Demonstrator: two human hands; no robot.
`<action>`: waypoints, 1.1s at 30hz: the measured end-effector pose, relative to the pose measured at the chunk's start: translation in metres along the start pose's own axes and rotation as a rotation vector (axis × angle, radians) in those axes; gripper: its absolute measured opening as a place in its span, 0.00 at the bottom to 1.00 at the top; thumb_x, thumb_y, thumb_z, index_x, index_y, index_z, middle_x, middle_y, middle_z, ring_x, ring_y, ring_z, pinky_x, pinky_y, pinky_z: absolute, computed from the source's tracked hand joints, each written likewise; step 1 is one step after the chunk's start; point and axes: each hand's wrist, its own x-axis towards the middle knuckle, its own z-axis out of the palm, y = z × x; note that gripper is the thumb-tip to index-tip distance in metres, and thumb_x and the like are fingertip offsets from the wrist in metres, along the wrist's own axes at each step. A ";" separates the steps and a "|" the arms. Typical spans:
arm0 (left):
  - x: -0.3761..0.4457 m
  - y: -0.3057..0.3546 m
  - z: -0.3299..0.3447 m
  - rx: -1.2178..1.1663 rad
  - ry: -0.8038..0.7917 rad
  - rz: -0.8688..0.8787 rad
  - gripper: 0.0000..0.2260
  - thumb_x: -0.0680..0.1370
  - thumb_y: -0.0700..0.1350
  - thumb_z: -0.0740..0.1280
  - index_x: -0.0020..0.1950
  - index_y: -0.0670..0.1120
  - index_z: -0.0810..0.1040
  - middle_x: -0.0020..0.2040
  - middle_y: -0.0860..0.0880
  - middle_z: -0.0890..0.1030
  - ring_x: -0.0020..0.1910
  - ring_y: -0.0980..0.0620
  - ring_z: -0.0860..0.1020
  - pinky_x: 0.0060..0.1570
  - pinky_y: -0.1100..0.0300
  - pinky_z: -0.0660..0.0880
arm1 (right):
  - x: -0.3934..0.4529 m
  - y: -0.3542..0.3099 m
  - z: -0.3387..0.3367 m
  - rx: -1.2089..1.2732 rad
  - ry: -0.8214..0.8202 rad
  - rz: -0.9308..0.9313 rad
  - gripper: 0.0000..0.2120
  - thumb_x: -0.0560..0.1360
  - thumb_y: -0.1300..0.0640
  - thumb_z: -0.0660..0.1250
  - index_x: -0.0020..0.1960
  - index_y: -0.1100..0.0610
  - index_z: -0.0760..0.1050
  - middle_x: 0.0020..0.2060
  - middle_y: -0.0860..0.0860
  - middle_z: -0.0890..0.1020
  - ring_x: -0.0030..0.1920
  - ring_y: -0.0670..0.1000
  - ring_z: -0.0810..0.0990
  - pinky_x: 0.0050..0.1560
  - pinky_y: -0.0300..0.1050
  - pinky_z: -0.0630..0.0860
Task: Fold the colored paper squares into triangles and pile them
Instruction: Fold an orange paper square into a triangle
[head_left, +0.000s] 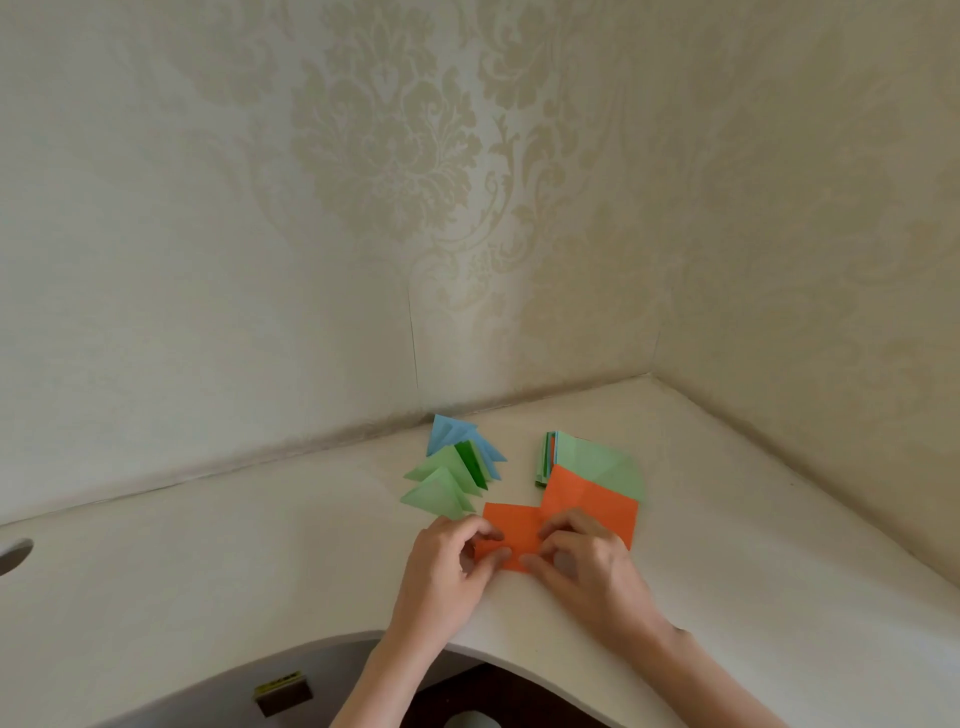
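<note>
An orange paper square (511, 532) lies on the white table (260, 561) in front of me. My left hand (447, 566) pinches its left corner and my right hand (582, 561) pinches its near right part, fingers curled on the sheet. Just behind it a second orange sheet (592, 501) tops a stack of unfolded squares, with a light green sheet (602, 462) showing beneath it. To the left lies a fanned pile of folded triangles: light green ones (441, 486) in front, blue ones (452, 434) behind.
Patterned walls (363, 208) meet in a corner behind the table. The table's curved front edge (363, 635) runs near my wrists. A small dark box (283, 697) sits below that edge, and a round cut-out (13, 556) shows at the far left.
</note>
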 end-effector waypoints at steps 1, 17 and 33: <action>0.000 0.000 0.000 0.001 0.007 -0.010 0.06 0.70 0.48 0.76 0.43 0.54 0.81 0.37 0.57 0.79 0.37 0.53 0.76 0.37 0.65 0.72 | -0.001 0.001 0.000 -0.011 0.017 0.022 0.16 0.70 0.39 0.67 0.36 0.51 0.79 0.45 0.40 0.76 0.47 0.39 0.76 0.47 0.36 0.73; 0.005 0.000 -0.003 -0.071 -0.026 -0.200 0.09 0.69 0.41 0.77 0.44 0.52 0.80 0.36 0.55 0.79 0.39 0.60 0.76 0.38 0.72 0.70 | 0.003 -0.003 -0.005 0.014 -0.064 0.176 0.09 0.66 0.52 0.78 0.37 0.52 0.78 0.47 0.43 0.76 0.51 0.40 0.74 0.52 0.23 0.64; -0.013 0.010 0.006 0.236 -0.026 0.106 0.03 0.76 0.44 0.69 0.50 0.50 0.78 0.45 0.57 0.78 0.46 0.58 0.74 0.45 0.68 0.71 | -0.004 -0.006 -0.003 -0.210 -0.078 0.007 0.16 0.74 0.41 0.61 0.50 0.48 0.83 0.48 0.40 0.80 0.50 0.46 0.75 0.52 0.41 0.73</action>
